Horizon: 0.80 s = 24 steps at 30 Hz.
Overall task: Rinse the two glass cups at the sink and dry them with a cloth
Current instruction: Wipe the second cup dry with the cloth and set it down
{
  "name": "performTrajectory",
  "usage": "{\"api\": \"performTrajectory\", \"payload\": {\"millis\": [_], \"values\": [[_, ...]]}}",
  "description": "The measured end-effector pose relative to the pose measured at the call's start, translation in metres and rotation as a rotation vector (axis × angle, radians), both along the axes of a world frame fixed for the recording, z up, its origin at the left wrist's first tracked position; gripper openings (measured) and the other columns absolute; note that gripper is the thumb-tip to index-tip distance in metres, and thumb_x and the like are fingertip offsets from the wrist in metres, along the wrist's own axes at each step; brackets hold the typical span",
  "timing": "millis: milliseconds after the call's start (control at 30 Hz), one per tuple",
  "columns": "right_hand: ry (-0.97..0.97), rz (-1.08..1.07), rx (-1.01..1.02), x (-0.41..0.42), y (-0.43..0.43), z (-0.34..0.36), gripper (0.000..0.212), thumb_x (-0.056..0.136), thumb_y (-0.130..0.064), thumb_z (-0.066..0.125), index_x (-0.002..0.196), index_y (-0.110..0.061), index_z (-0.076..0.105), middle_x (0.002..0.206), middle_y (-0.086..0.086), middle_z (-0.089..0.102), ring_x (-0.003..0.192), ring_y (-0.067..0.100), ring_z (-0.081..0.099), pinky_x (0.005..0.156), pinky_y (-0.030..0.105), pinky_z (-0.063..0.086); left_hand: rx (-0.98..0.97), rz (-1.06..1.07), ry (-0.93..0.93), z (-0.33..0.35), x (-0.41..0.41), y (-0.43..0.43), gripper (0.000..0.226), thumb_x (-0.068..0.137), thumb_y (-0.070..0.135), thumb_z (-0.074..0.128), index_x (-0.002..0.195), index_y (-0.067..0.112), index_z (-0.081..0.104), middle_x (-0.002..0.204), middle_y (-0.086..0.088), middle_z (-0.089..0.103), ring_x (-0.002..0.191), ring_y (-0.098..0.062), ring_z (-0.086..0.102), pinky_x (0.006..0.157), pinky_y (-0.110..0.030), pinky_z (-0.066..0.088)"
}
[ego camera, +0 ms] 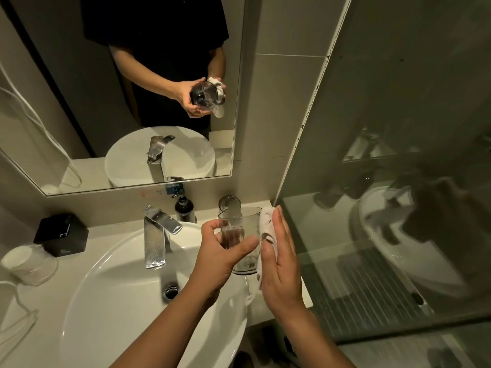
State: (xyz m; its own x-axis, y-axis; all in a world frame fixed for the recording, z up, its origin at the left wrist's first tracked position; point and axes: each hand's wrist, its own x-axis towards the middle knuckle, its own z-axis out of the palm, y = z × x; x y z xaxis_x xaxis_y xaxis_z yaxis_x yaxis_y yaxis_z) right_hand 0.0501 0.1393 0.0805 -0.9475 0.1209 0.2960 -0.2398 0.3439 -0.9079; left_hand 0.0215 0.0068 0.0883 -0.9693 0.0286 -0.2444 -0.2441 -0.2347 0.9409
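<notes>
Glass cup point(240, 235): held above the right rim of the sink point(106, 301), mouth toward the far side. The left hand point(223, 251) grips it, thumb across the near wall and fingers curled round the far wall. The right hand point(279, 264) lies flat, fingers straight and together, pressing a white cloth point(265, 221) against the cup's right wall. Farther back, the tap point(156, 235) stands at the sink's far edge. Behind it on the counter stand a dark soap bottle point(183, 208) and, just right of it, the second glass cup point(229, 203), upright. A mirror point(79, 102) covers the far wall.
</notes>
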Motion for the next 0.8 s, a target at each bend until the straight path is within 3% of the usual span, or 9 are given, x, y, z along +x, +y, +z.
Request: {"api": "performTrajectory", "payload": {"millis": [100,233,400,500,633,700,800], "values": [[0.028,-0.013,0.024,0.001,0.001,-0.003,0.057,0.105,-0.03,0.038,0.154,-0.054,0.023,0.163,-0.027,0.028,0.152,0.002,0.027,0.122,0.029,0.031,0.0,0.07,0.004,0.0,0.001,0.0,0.08,0.059,0.041,0.098,0.122,0.024,0.052,0.102,-0.001,0.076,0.089,-0.007,0.074,0.073,-0.021,0.056],[0.059,0.004,0.052,0.01,0.006,-0.003,0.053,0.103,-0.026,0.04,0.155,-0.034,0.033,0.161,-0.024,0.035,0.15,0.006,0.035,0.12,0.03,0.036,0.076,0.123,0.0,0.002,0.003,-0.001,0.074,0.064,0.042,0.095,0.122,0.018,0.056,0.091,0.005,0.077,0.09,-0.013,0.073,0.076,-0.03,0.058],[-0.049,-0.084,-0.136,0.02,0.017,0.018,0.047,0.103,-0.038,0.046,0.147,-0.054,0.042,0.151,-0.016,0.053,0.134,0.01,0.054,0.112,0.052,0.047,0.059,0.157,0.021,0.003,-0.001,-0.009,0.07,0.066,0.045,0.087,0.121,0.012,0.058,0.102,-0.004,0.072,0.094,-0.02,0.071,0.08,-0.033,0.056],[-0.081,-0.22,-0.271,0.001,0.023,0.031,0.042,0.107,-0.034,0.046,0.141,-0.059,0.044,0.151,-0.02,0.05,0.132,-0.001,0.054,0.107,0.043,0.053,0.033,0.069,0.039,0.004,0.0,-0.009,0.072,0.061,0.05,0.086,0.119,0.015,0.062,0.107,-0.005,0.072,0.099,-0.022,0.072,0.077,-0.029,0.056],[-0.119,-0.066,-0.379,-0.02,0.019,0.034,0.044,0.1,-0.056,0.047,0.144,-0.058,0.044,0.156,-0.019,0.046,0.141,0.004,0.047,0.116,0.048,0.044,0.062,-0.015,0.032,0.007,0.003,0.001,0.067,0.065,0.05,0.083,0.118,0.013,0.068,0.109,-0.009,0.075,0.102,-0.024,0.071,0.087,-0.042,0.057],[-0.094,-0.04,-0.365,-0.02,0.017,0.032,0.057,0.092,-0.072,0.049,0.146,-0.055,0.044,0.155,-0.022,0.046,0.143,0.003,0.045,0.117,0.047,0.042,0.091,-0.022,0.021,0.008,0.002,0.001,0.064,0.069,0.047,0.082,0.121,0.012,0.068,0.114,-0.012,0.076,0.104,-0.025,0.071,0.094,-0.047,0.056],[-0.042,-0.053,-0.338,-0.021,0.016,0.03,0.061,0.088,-0.076,0.051,0.144,-0.054,0.047,0.151,-0.022,0.051,0.141,0.006,0.048,0.113,0.051,0.046,0.07,-0.045,0.03,0.009,0.004,-0.003,0.058,0.08,0.038,0.074,0.132,0.015,0.06,0.117,-0.013,0.077,0.106,-0.017,0.072,0.101,-0.04,0.053]]}}
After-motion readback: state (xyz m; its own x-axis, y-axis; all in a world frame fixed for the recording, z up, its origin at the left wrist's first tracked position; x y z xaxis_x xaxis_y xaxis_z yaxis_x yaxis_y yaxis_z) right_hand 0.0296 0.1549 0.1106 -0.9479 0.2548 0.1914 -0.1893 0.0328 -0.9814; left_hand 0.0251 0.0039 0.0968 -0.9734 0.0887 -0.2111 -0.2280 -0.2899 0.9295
